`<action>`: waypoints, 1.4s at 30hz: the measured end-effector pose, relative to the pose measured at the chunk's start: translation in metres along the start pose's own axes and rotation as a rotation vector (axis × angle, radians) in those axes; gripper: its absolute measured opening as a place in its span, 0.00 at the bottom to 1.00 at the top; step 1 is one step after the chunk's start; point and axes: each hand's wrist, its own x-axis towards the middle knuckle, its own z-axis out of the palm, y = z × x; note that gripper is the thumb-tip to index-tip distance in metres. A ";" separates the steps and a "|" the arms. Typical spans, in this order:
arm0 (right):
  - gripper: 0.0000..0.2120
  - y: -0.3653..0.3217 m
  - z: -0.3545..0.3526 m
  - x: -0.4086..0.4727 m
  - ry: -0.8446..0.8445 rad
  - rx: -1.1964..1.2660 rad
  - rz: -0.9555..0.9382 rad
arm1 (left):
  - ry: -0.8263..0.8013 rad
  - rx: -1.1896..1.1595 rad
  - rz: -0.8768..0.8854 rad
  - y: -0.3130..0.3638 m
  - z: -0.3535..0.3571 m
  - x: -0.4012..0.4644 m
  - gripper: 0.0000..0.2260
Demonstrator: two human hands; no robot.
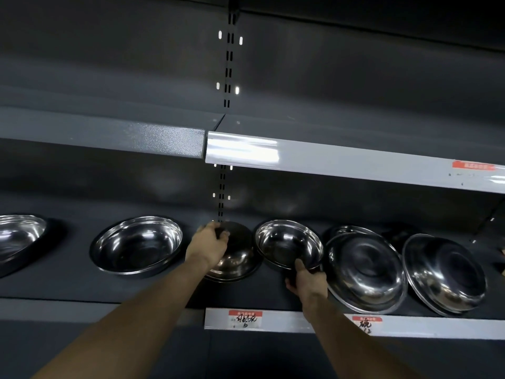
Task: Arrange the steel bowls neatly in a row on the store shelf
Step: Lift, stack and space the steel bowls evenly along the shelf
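The inverted steel bowl [235, 253] rests dome-up on the lower shelf [68, 285], just below the slotted upright [222, 192]. The left hand [209, 248] reaches in from 7 o'clock; its grip is curled over the dome's far rim at 11 o'clock. Touching it at 3 o'clock, the tilted bowl [288, 243] faces the camera. The right hand [306, 280] approaches from 5 o'clock; its grip pinches this bowl's near rim, thumb inside. At 3 o'clock, two leaning bowls [366, 272] [445, 274] stand on edge, overlapping a partly hidden bowl behind. At 9 o'clock, an upright bowl [136, 246] sits apart with open shelf on both sides; another upright bowl [19, 236] lies at the frame edge. Price labels [245, 318] mark the front edge.
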 end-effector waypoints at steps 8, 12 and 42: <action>0.15 0.005 0.031 -0.030 -0.323 -0.453 0.095 | -0.046 0.010 -0.080 -0.017 -0.007 0.000 0.23; 0.09 0.005 0.059 -0.036 -0.430 -0.505 -0.014 | -0.087 0.008 -0.122 -0.027 -0.007 0.000 0.25; 0.31 0.006 0.121 -0.027 -0.116 -0.793 -0.267 | -0.166 -0.015 -0.304 -0.022 -0.010 0.014 0.34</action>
